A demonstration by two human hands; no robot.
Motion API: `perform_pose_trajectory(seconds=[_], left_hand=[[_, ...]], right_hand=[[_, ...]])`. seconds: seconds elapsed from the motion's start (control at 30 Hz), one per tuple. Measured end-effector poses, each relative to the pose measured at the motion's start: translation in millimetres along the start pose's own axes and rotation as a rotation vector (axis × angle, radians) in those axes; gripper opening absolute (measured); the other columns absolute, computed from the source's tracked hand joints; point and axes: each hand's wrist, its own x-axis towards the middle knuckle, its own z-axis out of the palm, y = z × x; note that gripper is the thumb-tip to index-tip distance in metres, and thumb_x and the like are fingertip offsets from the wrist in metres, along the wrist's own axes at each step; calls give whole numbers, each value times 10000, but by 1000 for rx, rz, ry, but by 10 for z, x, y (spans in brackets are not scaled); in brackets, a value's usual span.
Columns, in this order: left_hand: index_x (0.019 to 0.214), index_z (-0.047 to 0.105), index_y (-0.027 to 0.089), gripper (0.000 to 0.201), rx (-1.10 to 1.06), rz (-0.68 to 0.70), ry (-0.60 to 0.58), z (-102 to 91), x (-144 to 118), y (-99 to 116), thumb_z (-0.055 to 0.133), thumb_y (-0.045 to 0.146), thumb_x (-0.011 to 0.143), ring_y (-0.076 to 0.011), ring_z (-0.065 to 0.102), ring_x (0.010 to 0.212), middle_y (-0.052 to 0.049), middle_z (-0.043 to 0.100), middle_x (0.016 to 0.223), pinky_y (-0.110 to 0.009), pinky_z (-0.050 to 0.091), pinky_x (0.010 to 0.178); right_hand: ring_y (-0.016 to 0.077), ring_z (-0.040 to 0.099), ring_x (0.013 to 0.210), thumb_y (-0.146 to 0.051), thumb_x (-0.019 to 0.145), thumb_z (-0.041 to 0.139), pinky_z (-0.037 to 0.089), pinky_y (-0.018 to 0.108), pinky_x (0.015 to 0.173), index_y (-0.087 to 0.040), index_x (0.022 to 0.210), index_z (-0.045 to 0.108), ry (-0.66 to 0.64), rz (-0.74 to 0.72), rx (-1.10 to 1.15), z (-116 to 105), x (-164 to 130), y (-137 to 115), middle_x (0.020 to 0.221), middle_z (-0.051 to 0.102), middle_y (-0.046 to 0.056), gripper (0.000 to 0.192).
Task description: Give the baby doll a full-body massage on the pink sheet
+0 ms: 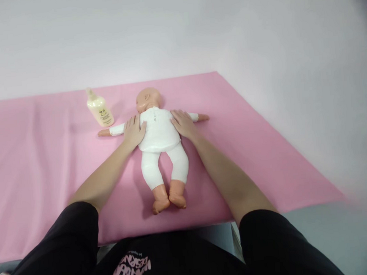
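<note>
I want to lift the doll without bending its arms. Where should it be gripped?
Probably by the torso of the doll, from both sides under its outstretched arms. It lies face-up and flat, and the left hand and right hand already rest there.

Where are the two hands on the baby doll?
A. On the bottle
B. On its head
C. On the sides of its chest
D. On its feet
C: the left hand and right hand rest flat on either side of the baby doll's chest.

doll (159,131) on sheet (251,149), bottle (100,109) left of head
</note>
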Motion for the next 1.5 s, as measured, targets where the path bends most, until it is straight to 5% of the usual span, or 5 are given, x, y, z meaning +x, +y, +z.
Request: perform_pose_trajectory(seconds=[0.23,0.8,0.93,1.33,1.5], left_hand=[[1510,501,113,676,177,-79,-10,-81,10,-64,240,531,1046,-361,517,1381,-183,598,1481,-508,282,1224],[1205,730,133,581,299,-238,-76,-238,180,-323,233,370,1021,-421,623,1207,-224,719,1236,-664,327,1100],[1281,687,122,616,346,-246,-97,-234,141,-253,186,386,1039,-457,607,1230,-233,693,1291,-718,307,1092],[1324,610,101,561,187,-74,-133,-230,66,-71,189,362,1061,-372,619,1271,-213,681,1342,-542,402,1087],[1557,367,42,640,-7,-29,-189,-249,58,48,225,424,1064,-345,416,1512,-230,434,1617,-520,297,1239]], right_hand=[[342,533,1327,-368,1048,303,328,503,1190,-99,1407,593,113,59,-170,-71,-38,86,1409,641,185,535],[325,575,1102,-415,1046,310,322,466,1034,-123,1208,686,217,270,-259,-118,-62,134,1189,708,198,503],[333,578,1116,-412,1048,290,326,507,1066,-115,1196,683,206,267,-266,-92,-52,157,1192,699,210,515],[361,529,1342,-397,1056,268,104,743,1231,-158,1334,617,82,116,-89,-107,-79,-96,1373,657,196,506],[345,359,1541,-400,1049,252,52,712,1272,-147,1558,420,-25,57,20,-117,-54,-192,1610,468,168,592]])
